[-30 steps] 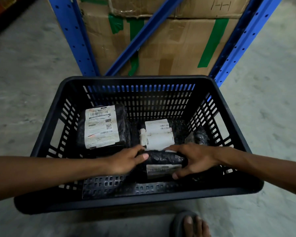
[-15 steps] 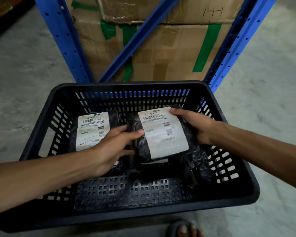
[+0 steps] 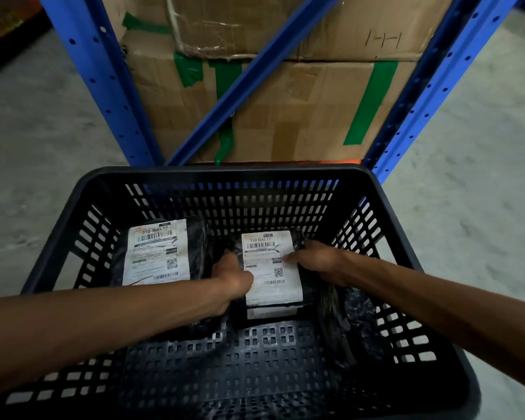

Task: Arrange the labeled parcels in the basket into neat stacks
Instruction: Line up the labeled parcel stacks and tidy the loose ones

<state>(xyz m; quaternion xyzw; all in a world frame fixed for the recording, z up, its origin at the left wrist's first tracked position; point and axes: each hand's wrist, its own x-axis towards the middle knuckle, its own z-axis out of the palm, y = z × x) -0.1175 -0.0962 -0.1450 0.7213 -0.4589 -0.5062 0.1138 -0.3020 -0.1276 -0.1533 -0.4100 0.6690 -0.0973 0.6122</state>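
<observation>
A black slotted plastic basket [image 3: 225, 172] sits on the floor in front of me. Inside at the back left lies a black parcel with a white label [image 3: 156, 253]. In the middle a second labeled black parcel [image 3: 270, 268] lies flat on top of another parcel, whose white label edge [image 3: 270, 312] shows below it. My left hand [image 3: 232, 272] grips this top parcel's left edge and my right hand [image 3: 314, 260] grips its right edge, fingers on the label. A crumpled black parcel [image 3: 355, 316] lies against the basket's right wall.
Blue rack uprights [image 3: 82, 71] and a diagonal brace [image 3: 255, 74] stand just behind the basket, with taped cardboard boxes [image 3: 300, 110] on the rack. Grey concrete floor [image 3: 467, 192] lies on both sides. The basket's near floor [image 3: 225, 368] is bare.
Both hands lifted a labeled parcel from the basket's front, turned it label up, and lowered it flat onto the middle parcel. The view has moved closer to the basket.
</observation>
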